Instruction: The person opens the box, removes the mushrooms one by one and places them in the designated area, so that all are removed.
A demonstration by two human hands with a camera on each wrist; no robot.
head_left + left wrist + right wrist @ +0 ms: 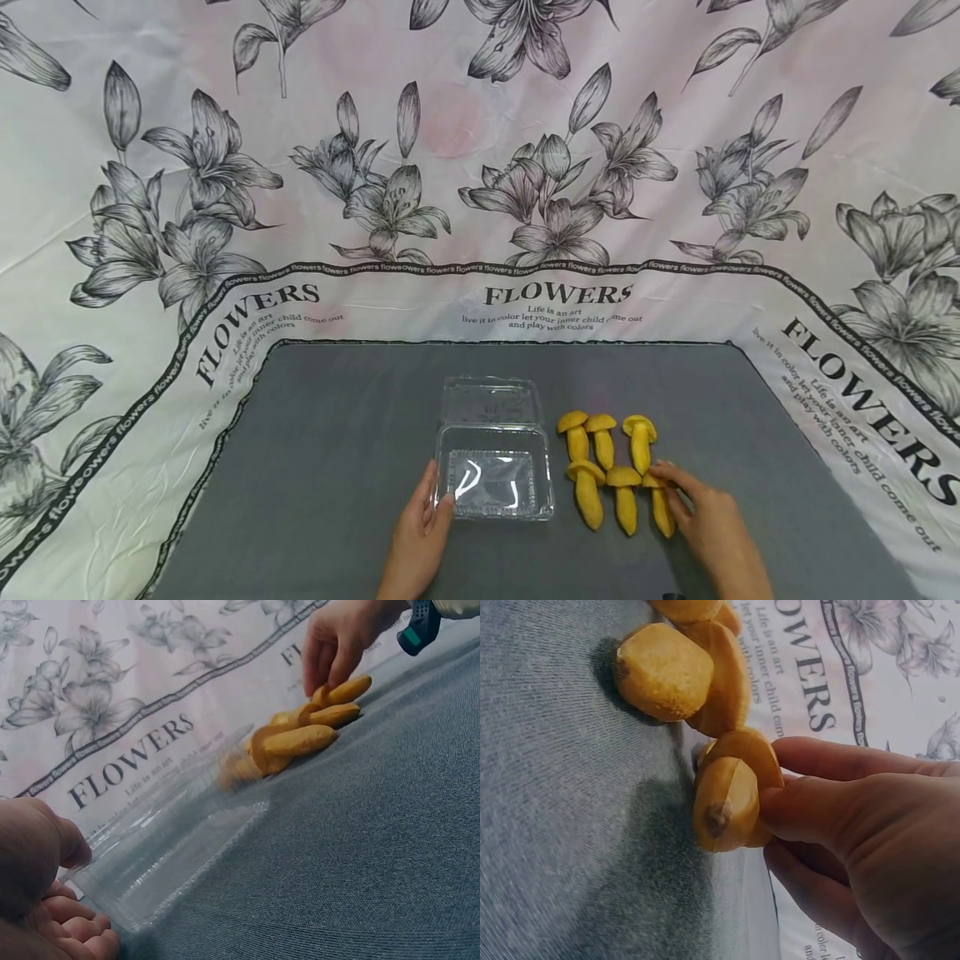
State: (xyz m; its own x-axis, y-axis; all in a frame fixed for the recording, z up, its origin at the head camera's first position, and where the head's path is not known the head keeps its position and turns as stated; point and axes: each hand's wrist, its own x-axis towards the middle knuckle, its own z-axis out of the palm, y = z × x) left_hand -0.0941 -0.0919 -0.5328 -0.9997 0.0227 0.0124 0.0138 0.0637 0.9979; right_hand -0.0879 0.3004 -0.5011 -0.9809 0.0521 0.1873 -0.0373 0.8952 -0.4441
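A clear plastic clamshell container point(491, 482) lies with its lid point(491, 402) folded back, away from me. My left hand point(418, 533) grips its left wall, thumb over the rim and fingers outside, as the left wrist view also shows. To the right, yellow mushrooms point(626, 504) with rounded caps lie in two rows, stems toward me. At the right end of the nearer row, my right hand point(708, 521) pinches one mushroom point(727, 802) by its cap between thumb and fingers. Its stem end faces the right wrist camera.
Grey cloth point(337, 450) covers the table. Behind and at the sides hangs a white flower-printed curtain point(555, 300) with printed lettering. A small dark object point(673, 596) shows at the bottom edge of the head view. The right wrist wears a dark band point(420, 628).
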